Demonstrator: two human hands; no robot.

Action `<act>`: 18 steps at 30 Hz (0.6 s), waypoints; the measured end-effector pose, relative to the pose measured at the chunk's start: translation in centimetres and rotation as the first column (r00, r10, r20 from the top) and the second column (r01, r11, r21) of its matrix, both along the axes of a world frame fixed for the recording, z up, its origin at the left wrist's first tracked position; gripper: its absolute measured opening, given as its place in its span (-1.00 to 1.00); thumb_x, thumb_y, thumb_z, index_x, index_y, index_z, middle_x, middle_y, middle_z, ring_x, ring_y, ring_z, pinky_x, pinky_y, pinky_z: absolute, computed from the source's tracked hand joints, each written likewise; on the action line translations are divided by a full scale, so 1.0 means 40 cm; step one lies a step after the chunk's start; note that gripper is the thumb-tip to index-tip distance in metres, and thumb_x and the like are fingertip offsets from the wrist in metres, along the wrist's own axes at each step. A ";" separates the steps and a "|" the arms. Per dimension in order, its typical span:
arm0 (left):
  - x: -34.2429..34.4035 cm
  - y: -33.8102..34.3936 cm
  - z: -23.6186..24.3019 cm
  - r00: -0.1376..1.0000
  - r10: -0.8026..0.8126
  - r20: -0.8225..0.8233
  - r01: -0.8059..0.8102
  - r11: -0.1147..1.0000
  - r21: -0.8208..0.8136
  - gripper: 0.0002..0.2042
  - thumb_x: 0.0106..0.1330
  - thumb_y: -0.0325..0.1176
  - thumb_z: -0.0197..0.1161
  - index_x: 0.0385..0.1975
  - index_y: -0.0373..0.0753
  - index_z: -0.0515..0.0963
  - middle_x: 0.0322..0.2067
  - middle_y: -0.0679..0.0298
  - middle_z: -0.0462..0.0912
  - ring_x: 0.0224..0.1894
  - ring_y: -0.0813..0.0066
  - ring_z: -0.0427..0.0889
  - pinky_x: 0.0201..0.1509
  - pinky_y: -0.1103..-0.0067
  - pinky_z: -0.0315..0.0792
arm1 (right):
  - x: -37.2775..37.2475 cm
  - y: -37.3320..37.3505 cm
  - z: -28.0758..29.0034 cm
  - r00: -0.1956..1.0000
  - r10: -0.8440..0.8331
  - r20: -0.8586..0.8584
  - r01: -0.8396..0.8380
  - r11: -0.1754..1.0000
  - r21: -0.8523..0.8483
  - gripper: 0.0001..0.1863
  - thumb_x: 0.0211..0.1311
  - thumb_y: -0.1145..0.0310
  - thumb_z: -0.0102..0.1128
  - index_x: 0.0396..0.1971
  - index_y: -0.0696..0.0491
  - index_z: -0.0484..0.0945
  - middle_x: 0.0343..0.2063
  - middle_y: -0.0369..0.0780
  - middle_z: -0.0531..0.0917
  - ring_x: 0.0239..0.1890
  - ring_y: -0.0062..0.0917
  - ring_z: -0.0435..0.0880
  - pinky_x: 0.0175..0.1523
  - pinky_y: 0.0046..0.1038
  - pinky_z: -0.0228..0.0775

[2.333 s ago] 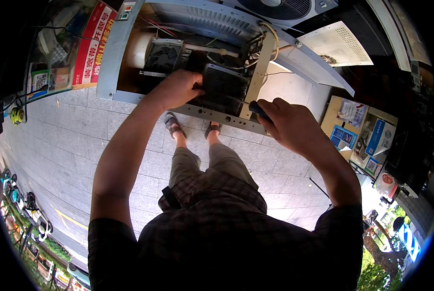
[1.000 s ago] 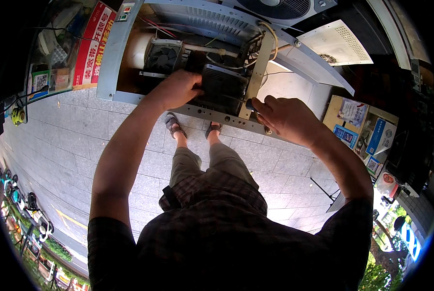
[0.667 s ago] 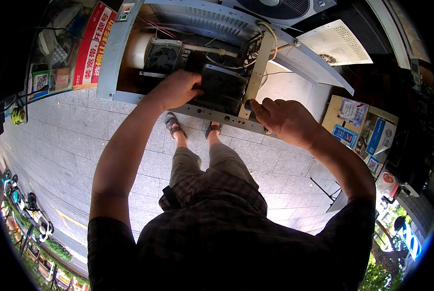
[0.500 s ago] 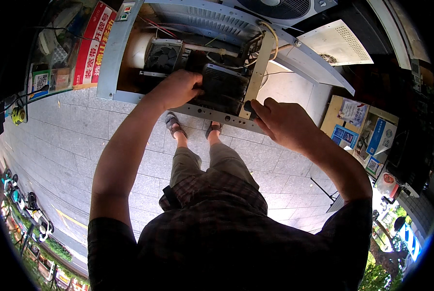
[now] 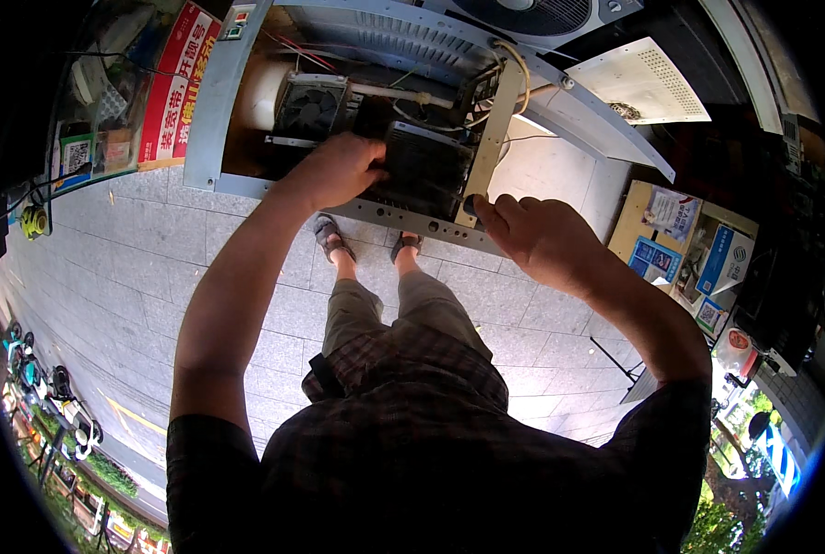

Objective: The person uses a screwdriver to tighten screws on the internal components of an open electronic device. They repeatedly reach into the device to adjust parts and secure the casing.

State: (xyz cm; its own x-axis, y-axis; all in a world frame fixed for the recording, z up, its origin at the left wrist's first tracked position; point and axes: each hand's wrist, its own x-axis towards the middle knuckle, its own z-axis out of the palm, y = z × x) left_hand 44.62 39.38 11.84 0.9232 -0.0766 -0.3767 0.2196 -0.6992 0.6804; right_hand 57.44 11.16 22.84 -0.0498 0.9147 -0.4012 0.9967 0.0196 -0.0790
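My left hand (image 5: 339, 171) reaches into an open grey metal casing (image 5: 211, 138), fingers curled at the left side of a dark finned unit (image 5: 426, 162); what they grip is hidden. My right hand (image 5: 546, 240) is closed round the dark handle of a screwdriver (image 5: 474, 205), whose thin shaft points left over that unit, its tip too dim to make out. A pale vertical strut (image 5: 491, 138) stands beside the unit. A small fan (image 5: 311, 109), a white cylinder (image 5: 257, 92), a pipe and loose wires fill the casing's back and left.
A red sign (image 5: 168, 92) and glass counter (image 5: 99, 111) stand left. A round fan grille (image 5: 523, 18) and white perforated panel (image 5: 643, 83) lie behind. Cartons (image 5: 671, 231) sit right. Tiled pavement (image 5: 219, 268) surrounds my feet, with parked scooters (image 5: 62, 388) at the far left.
My right hand has twisted back and forth slightly on the screwdriver handle, and my right elbow has swung outward since the oldest frame. My left hand stays in place.
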 end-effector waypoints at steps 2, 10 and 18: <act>-0.001 -0.001 -0.003 1.000 0.008 0.002 -0.008 1.000 -0.009 -0.81 0.34 -0.35 0.37 -0.17 -0.32 0.64 -0.22 -0.01 0.75 -0.16 0.05 0.77 -0.04 0.25 0.62 | -0.005 0.005 0.003 1.000 0.009 -0.007 -0.009 1.000 0.002 -0.39 0.21 0.49 0.29 0.28 0.27 0.39 -0.32 -0.20 0.57 -0.32 -0.50 0.69 -0.36 -0.48 0.61; 0.003 0.002 -0.013 1.000 -0.027 0.015 0.027 0.999 0.027 -0.79 0.34 -0.36 0.36 -0.13 -0.33 0.64 -0.19 0.00 0.76 -0.11 0.04 0.76 0.01 0.25 0.60 | -0.017 0.004 0.004 0.997 -0.079 -0.001 0.079 0.997 0.010 -0.54 0.36 0.34 0.25 0.19 0.19 0.48 -0.34 -0.20 0.58 -0.41 -0.46 0.69 -0.36 -0.45 0.60; -0.001 0.000 0.012 1.000 0.005 -0.005 -0.005 1.000 -0.015 -0.79 0.35 -0.34 0.36 -0.12 -0.31 0.63 -0.18 0.01 0.75 -0.11 0.04 0.76 0.00 0.25 0.60 | -0.010 -0.008 0.091 0.876 -0.446 -0.181 0.440 0.895 -0.074 -0.62 0.49 0.22 0.14 0.13 0.16 0.50 -0.33 -0.10 0.65 -0.45 -0.38 0.74 -0.37 -0.34 0.64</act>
